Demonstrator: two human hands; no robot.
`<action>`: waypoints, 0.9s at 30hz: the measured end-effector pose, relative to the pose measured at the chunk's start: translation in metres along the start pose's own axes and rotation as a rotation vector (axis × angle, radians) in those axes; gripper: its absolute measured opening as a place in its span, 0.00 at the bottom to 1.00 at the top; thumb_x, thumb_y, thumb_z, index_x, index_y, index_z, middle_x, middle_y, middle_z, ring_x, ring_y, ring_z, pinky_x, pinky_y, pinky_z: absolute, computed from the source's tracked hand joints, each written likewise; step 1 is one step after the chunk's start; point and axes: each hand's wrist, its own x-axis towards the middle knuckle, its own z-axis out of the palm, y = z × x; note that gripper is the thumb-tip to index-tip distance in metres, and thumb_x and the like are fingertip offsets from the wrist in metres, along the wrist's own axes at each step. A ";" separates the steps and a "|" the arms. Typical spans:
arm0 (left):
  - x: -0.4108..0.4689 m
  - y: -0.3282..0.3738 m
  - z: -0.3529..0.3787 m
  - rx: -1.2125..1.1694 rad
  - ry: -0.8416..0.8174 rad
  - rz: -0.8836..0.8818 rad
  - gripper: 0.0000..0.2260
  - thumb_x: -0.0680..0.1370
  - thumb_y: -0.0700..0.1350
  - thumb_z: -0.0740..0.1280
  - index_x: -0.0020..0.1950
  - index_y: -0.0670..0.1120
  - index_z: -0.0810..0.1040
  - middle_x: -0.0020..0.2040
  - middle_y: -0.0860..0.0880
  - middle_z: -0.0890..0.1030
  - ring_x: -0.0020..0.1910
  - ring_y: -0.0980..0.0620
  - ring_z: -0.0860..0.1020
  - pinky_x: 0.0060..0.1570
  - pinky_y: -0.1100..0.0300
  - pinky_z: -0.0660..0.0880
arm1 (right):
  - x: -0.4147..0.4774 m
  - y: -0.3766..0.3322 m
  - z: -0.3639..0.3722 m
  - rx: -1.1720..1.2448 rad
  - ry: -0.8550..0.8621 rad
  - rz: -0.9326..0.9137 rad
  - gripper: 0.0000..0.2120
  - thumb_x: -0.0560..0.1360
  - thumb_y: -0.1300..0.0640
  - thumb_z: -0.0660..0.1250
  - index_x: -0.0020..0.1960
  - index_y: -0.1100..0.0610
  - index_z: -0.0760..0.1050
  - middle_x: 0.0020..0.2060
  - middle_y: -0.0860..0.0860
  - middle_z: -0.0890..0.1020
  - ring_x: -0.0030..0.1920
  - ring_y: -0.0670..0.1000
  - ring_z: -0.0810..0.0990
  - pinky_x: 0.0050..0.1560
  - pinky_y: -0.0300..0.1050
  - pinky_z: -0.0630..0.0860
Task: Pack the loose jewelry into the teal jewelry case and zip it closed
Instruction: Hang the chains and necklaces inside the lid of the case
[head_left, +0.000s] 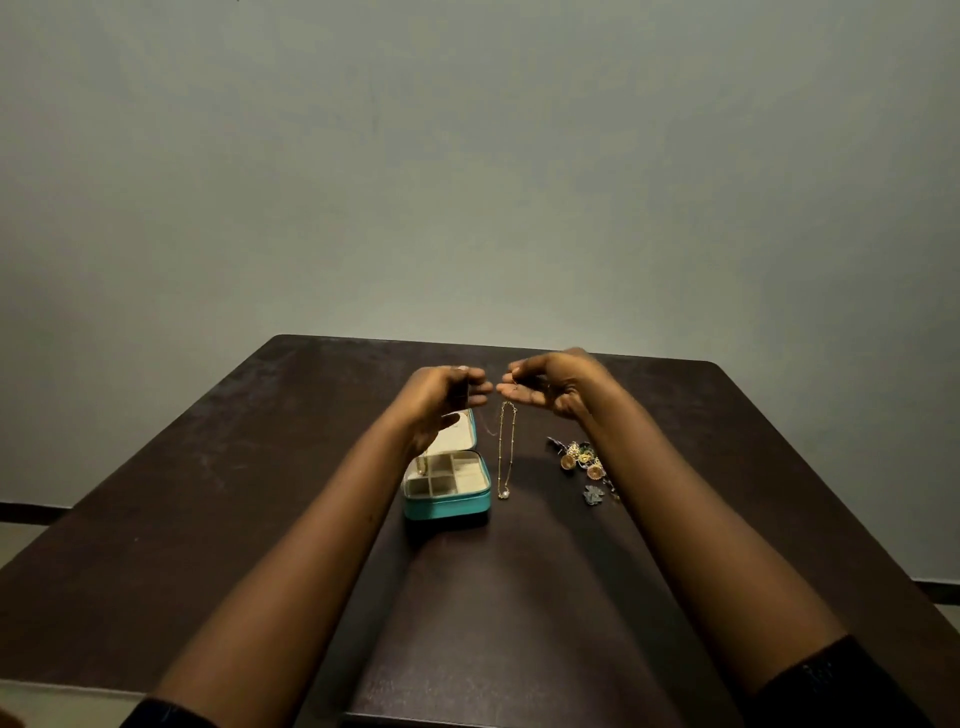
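With your right hand (545, 389) pinching the necklace (501, 452) so it hangs just beside the open case (447, 506), and your left hand (441, 395) curled on I cannot tell what, swing it over a compartment and lower slowly.

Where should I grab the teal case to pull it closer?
Probably grip the teal jewelry case by its near wall, coming from your side. Its lid stands open at the far edge, your left forearm crosses its left side, and the gold necklace is just to its right.
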 end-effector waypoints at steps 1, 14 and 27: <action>-0.001 0.000 0.001 0.068 -0.014 -0.010 0.14 0.82 0.44 0.53 0.45 0.47 0.77 0.43 0.50 0.81 0.45 0.53 0.77 0.52 0.54 0.66 | -0.003 -0.001 0.002 -0.102 0.025 -0.044 0.08 0.75 0.74 0.57 0.40 0.70 0.72 0.35 0.61 0.76 0.37 0.58 0.79 0.28 0.43 0.79; -0.018 0.013 0.014 0.284 -0.119 -0.080 0.16 0.83 0.45 0.52 0.59 0.40 0.76 0.48 0.45 0.81 0.37 0.62 0.73 0.34 0.66 0.60 | -0.003 -0.006 0.015 -0.910 0.270 -0.326 0.11 0.66 0.68 0.72 0.49 0.68 0.81 0.45 0.62 0.84 0.47 0.56 0.84 0.49 0.57 0.81; -0.015 0.017 0.012 0.295 -0.138 -0.092 0.08 0.81 0.43 0.57 0.51 0.44 0.76 0.37 0.51 0.77 0.26 0.62 0.76 0.36 0.63 0.61 | -0.009 -0.003 0.005 -0.762 0.180 -0.261 0.07 0.71 0.70 0.68 0.47 0.73 0.79 0.32 0.59 0.79 0.28 0.53 0.77 0.38 0.50 0.81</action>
